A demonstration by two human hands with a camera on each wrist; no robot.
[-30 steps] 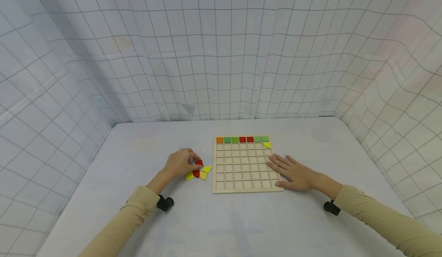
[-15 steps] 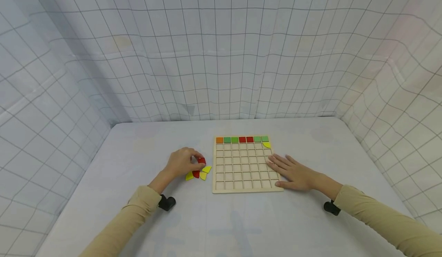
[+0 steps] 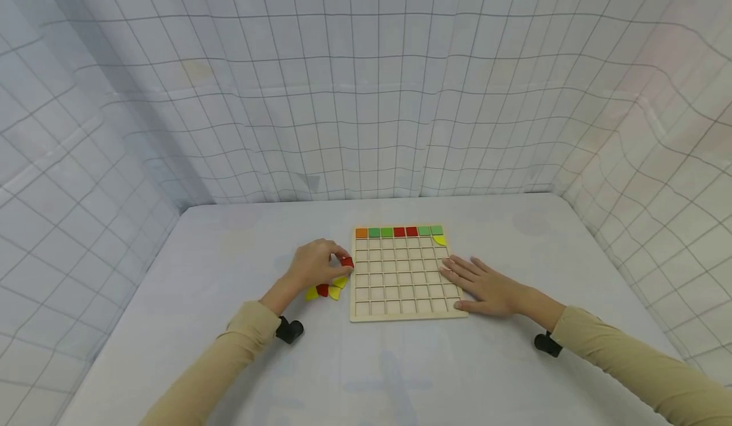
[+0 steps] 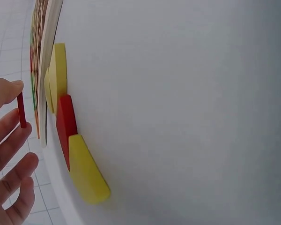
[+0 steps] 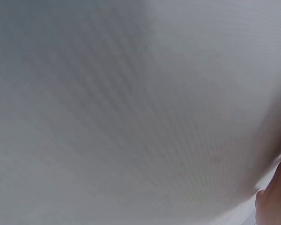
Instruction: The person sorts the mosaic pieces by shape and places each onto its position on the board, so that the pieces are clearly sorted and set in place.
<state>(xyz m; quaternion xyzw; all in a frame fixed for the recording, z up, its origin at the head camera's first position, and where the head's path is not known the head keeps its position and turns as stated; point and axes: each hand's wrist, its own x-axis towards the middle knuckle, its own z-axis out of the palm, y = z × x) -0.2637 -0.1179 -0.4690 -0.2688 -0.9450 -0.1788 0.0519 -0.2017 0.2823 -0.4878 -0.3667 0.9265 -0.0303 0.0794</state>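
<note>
Between thumb and fingers my left hand pinches a thin red square tile, at the left edge of a wooden grid board. In the left wrist view the red tile stands edge-on in the fingertips, above the tabletop. Below that hand lie a loose red piece and several yellow pieces. My right hand rests with fingers spread on the board's right edge. Coloured tiles fill the board's far row, and a yellow quarter-round piece sits just below its right end.
A white cloth covers the table. White gridded curtains stand behind and on both sides. A black wrist camera hangs under the left wrist, another wrist camera under the right.
My left hand has lifted the red tile from beside the loose pieces and moved it right, to the board's left edge. My right hand has stayed in place.
</note>
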